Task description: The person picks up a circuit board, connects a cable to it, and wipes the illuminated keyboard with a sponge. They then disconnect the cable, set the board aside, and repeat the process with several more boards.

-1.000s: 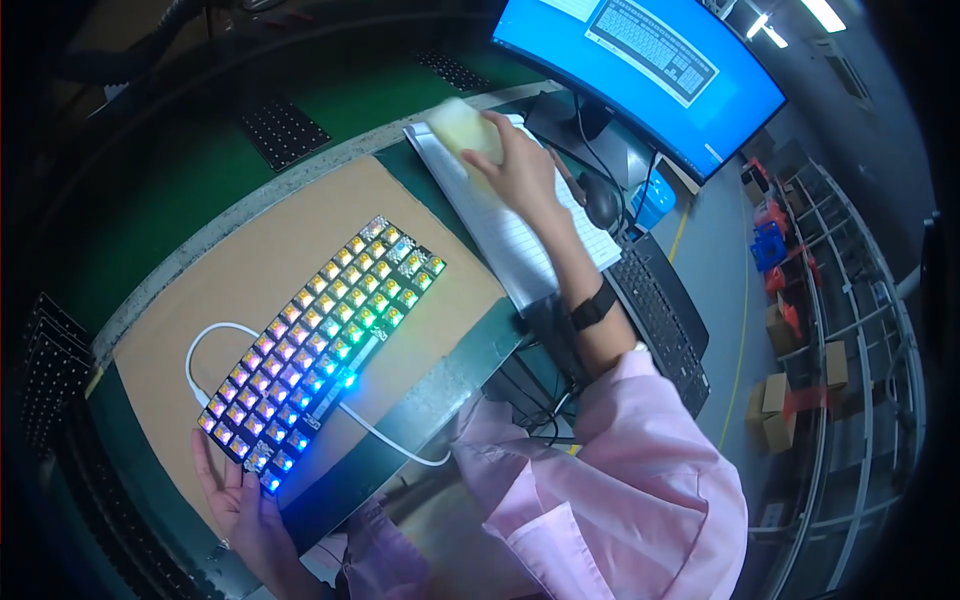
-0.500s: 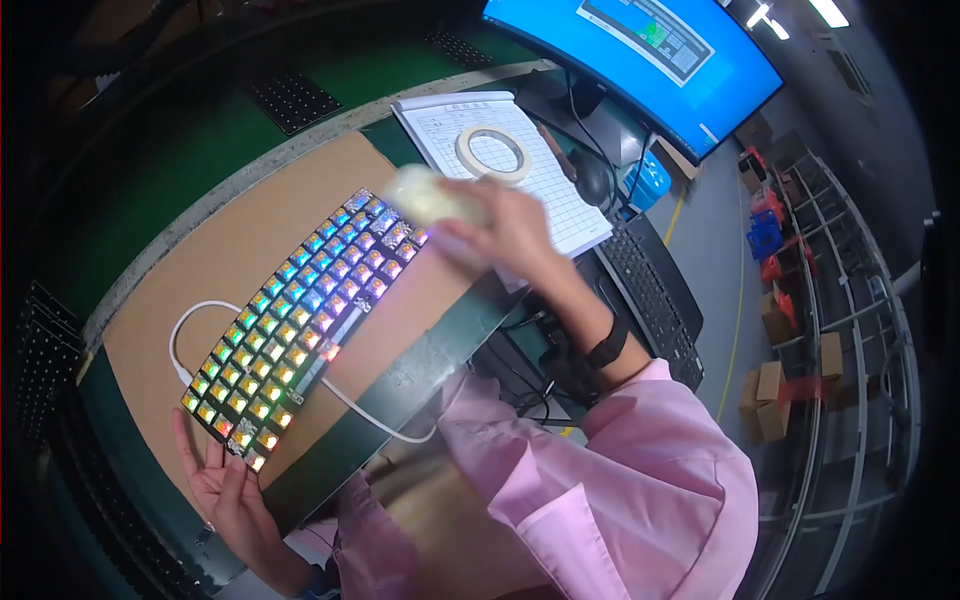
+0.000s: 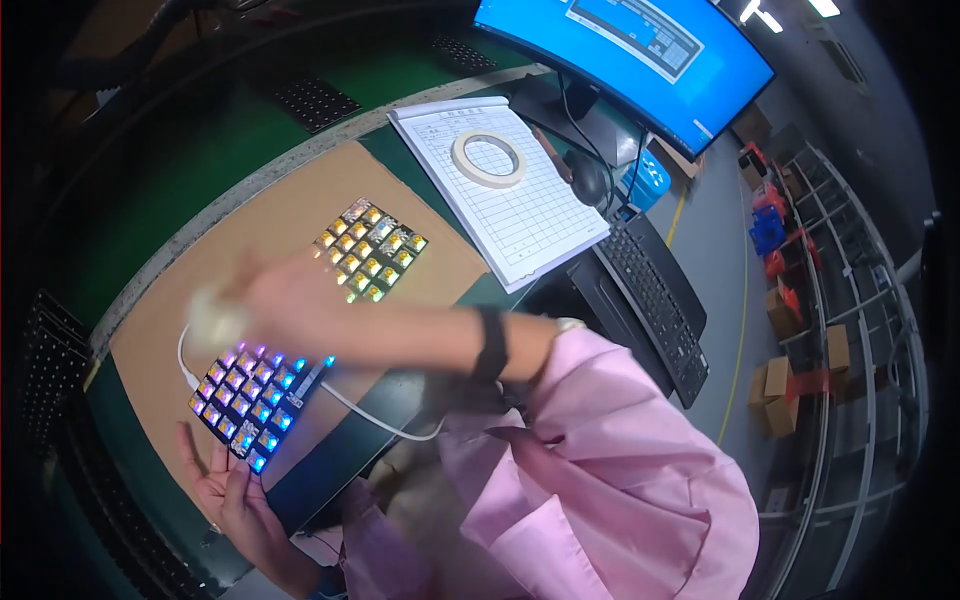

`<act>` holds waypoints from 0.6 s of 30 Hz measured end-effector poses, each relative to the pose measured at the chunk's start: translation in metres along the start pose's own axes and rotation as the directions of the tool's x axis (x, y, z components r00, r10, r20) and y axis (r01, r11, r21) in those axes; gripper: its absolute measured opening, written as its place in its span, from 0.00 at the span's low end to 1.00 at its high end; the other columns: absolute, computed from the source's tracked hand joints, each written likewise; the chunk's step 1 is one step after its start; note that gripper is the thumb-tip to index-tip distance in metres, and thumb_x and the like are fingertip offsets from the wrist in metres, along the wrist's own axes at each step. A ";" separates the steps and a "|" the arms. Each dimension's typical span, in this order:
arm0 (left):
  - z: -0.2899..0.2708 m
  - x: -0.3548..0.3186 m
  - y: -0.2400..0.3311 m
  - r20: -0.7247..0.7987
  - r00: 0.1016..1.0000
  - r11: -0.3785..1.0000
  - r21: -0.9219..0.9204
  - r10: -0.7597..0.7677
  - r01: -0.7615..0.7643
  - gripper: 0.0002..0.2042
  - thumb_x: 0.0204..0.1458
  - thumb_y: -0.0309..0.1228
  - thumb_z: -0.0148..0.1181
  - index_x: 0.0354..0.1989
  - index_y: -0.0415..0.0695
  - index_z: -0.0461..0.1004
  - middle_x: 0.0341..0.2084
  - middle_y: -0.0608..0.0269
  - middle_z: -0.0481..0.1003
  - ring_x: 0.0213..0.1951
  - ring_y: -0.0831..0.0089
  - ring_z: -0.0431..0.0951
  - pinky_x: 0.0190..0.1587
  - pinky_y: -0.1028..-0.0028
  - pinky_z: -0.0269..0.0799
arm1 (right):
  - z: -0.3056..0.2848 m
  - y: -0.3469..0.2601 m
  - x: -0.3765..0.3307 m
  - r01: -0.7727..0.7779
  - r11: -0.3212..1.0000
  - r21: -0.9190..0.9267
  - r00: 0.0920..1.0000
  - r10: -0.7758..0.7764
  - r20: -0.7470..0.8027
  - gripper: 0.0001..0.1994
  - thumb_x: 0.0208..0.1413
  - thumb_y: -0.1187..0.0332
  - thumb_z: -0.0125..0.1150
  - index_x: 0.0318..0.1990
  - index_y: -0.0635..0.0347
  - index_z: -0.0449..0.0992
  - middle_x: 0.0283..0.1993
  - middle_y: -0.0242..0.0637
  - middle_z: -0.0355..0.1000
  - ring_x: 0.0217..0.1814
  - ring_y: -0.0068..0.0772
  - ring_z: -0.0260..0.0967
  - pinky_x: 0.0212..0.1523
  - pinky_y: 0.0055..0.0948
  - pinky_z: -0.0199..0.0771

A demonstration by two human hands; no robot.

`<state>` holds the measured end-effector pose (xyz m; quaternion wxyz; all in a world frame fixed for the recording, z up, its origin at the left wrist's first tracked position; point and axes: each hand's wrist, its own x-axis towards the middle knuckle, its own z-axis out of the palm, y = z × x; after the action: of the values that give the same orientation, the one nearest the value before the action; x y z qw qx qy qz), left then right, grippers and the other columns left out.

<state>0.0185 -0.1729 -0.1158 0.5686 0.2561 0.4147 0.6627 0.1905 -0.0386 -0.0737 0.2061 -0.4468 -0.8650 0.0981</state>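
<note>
A keyboard without keycaps (image 3: 375,250), its switches lit yellow, purple and blue, lies aslant on a brown board (image 3: 160,340). My left hand (image 3: 238,500) grips its near left corner, thumb at the edge and fingers spread around it. Across the keyboard's middle reaches my right hand (image 3: 285,300), blurred by motion and closed on a pale cream rounded object (image 3: 215,320). What kind of object this is cannot be made out. My right forearm hides the keyboard's middle. White cable (image 3: 385,425) shows at the keyboard's near side.
A ruled paper pad (image 3: 510,215) carries a roll of tape (image 3: 488,160). Beyond are a black mouse (image 3: 588,178), a black keyboard (image 3: 655,290) and a monitor (image 3: 640,60). Shelving (image 3: 850,370) and cardboard boxes (image 3: 770,390) stand at the right.
My right hand has swept left from the keyboard's far end with the pale object. The switch lights have changed colour, and a green patch on the monitor is gone. My left hand stays put.
</note>
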 end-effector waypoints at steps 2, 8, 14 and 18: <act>-0.001 0.001 0.002 0.018 1.000 1.000 0.002 0.009 -0.009 0.35 0.43 0.10 0.42 0.62 0.39 0.39 0.51 0.37 0.60 0.50 0.62 0.68 0.50 0.69 0.68 | -0.028 0.059 -0.015 -0.175 0.983 -0.060 0.979 0.167 -0.117 0.21 0.36 0.59 0.63 0.43 0.49 0.74 0.35 0.38 0.69 0.35 0.39 0.70 0.35 0.36 0.69; 0.005 0.003 0.003 0.025 0.999 0.999 -0.015 0.040 -0.040 0.34 0.44 0.10 0.40 0.62 0.39 0.38 0.51 0.37 0.60 0.50 0.62 0.68 0.49 0.69 0.68 | -0.077 0.128 -0.077 -0.521 0.812 -0.263 0.817 0.385 -0.430 0.19 0.40 0.59 0.62 0.43 0.48 0.74 0.32 0.42 0.67 0.28 0.41 0.70 0.29 0.34 0.70; 0.003 0.006 0.003 0.035 0.999 1.000 0.018 0.001 -0.002 0.34 0.45 0.11 0.41 0.62 0.39 0.39 0.51 0.38 0.60 0.50 0.62 0.68 0.49 0.70 0.68 | -0.057 0.057 -0.104 -0.178 0.981 -0.076 0.926 0.141 -0.350 0.17 0.41 0.59 0.62 0.43 0.47 0.74 0.32 0.41 0.67 0.26 0.40 0.70 0.28 0.32 0.70; 0.002 0.003 0.006 0.027 1.000 1.000 0.026 0.007 -0.008 0.33 0.45 0.12 0.42 0.62 0.39 0.39 0.51 0.38 0.59 0.50 0.61 0.67 0.50 0.70 0.67 | -0.086 0.105 -0.122 -0.509 0.818 -0.269 0.845 0.415 -0.337 0.18 0.41 0.59 0.63 0.43 0.46 0.75 0.35 0.41 0.69 0.28 0.39 0.70 0.30 0.32 0.71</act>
<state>0.0164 -0.1695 -0.1103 0.5682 0.2741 0.4148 0.6558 0.3683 -0.0779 -0.0670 0.2061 -0.6828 -0.6975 -0.0692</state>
